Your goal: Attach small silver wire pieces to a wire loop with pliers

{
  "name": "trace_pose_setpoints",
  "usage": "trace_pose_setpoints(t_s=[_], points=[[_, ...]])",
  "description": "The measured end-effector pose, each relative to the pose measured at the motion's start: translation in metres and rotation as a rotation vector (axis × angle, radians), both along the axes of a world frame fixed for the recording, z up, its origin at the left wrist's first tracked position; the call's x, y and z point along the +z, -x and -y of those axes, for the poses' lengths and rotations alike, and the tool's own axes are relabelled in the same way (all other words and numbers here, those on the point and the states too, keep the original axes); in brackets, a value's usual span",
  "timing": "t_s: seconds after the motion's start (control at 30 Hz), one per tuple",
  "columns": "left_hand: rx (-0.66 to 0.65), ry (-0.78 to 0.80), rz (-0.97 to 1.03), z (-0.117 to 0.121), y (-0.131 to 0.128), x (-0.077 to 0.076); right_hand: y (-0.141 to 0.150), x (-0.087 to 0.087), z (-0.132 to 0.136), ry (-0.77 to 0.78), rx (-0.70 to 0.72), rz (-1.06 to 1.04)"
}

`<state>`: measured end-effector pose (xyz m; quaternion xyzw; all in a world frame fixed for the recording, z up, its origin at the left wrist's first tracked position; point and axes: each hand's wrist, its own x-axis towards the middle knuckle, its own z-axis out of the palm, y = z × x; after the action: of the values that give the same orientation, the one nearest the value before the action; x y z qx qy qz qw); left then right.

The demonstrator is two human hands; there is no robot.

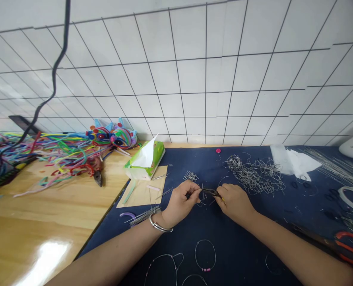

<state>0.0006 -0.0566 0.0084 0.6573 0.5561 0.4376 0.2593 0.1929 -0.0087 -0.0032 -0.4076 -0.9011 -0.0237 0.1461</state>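
My right hand is closed around a pair of small dark pliers with a bit of yellow on the handle. The jaws point left, toward the fingertips of my left hand, which are pinched on a thin metal wire, mostly hidden by the fingers. A small heap of bent wire bits lies just behind my left hand. Nearer to me are a wire ring with pink beads and a larger beaded wire loop. Straight wire pieces rest beside my left wrist.
A tangle of wire lies right of centre on the dark mat. Red-handled scissors sit at the right edge. Behind my left arm stands a green tissue pack; colourful pipe cleaners cover the far left, with another pliers.
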Motion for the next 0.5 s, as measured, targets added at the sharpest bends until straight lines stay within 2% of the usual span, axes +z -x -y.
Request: trace_pose_setpoints(t_s=[0.5], points=[[0.003, -0.035, -0.044, 0.0033, -0.0018, 0.0012, -0.0027, -0.0015, -0.002, 0.017, 0.037, 0.016]])
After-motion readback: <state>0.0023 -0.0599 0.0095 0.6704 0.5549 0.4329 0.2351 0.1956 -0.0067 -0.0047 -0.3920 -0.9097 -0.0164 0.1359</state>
